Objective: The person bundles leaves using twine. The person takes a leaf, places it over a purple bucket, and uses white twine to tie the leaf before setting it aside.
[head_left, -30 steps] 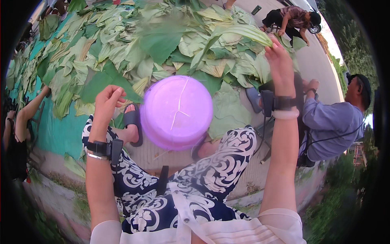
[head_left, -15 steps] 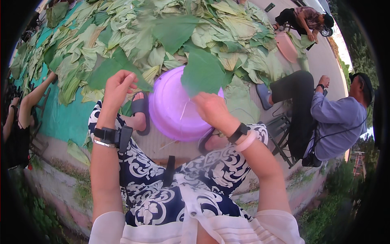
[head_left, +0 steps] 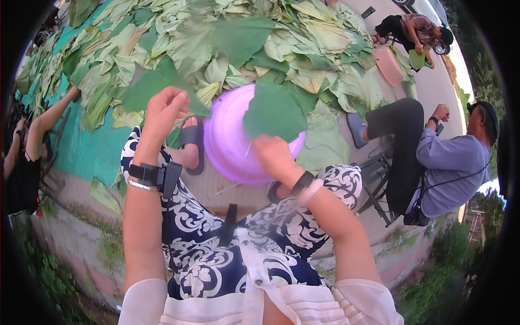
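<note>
An upturned purple basin [head_left: 226, 135] sits between my feet, with a large green leaf [head_left: 275, 112] over its right part. My right hand [head_left: 273, 154] is at the leaf's lower edge, fingers closed on it, slightly blurred by motion. My left hand [head_left: 165, 108] hangs at the basin's upper left, its fingers loosely curled with nothing visible in them. Another broad dark leaf [head_left: 149, 86] lies just beyond it.
Many piled leaves [head_left: 135, 38] cover a green sheet [head_left: 86, 157]. A person in lilac [head_left: 449, 168] sits on a folding stool at right; another person [head_left: 417, 30] handles leaves beside a pink container [head_left: 389, 65]. A third person [head_left: 32, 173] sits at left.
My right hand has come down and left from high on the right to the basin, where a green leaf now covers part of it. My left hand has risen slightly.
</note>
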Tool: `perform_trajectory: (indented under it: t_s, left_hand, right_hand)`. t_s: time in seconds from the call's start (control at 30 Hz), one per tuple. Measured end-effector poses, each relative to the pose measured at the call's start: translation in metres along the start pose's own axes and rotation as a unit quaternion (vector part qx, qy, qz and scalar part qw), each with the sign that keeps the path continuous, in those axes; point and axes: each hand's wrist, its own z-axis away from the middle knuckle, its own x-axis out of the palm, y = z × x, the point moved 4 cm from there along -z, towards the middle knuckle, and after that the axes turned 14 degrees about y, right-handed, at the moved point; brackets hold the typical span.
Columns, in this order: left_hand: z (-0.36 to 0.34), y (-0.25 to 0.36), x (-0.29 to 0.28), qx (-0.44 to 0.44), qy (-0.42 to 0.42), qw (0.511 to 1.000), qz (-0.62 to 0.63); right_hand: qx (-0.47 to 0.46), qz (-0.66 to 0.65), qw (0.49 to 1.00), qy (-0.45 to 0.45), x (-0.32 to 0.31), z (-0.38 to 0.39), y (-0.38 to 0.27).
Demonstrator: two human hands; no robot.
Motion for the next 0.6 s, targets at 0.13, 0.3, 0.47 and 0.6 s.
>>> perform_trajectory:
  t_s: [0.13, 0.3, 0.47, 0.6]
  left_hand:
    - [-0.001, 0.002, -0.002, 0.007, 0.000, 1.000, -0.012]
    - [-0.004, 0.002, 0.002, 0.010, -0.005, 1.000, -0.020]
    - [-0.002, 0.003, 0.003, 0.004, -0.003, 1.000, -0.029]
    - [-0.001, 0.000, 0.002, 0.009, -0.005, 0.999, -0.036]
  right_hand:
    - [-0.016, 0.053, 0.997, 0.056, -0.019, -0.005, -0.013]
    - [-0.094, 0.031, 0.994, 0.050, 0.000, 0.014, -0.029]
    - [-0.132, 0.013, 0.989, -0.059, 0.025, 0.029, -0.033]
    - [-0.139, 0.009, 0.986, -0.086, 0.028, 0.030, -0.035]
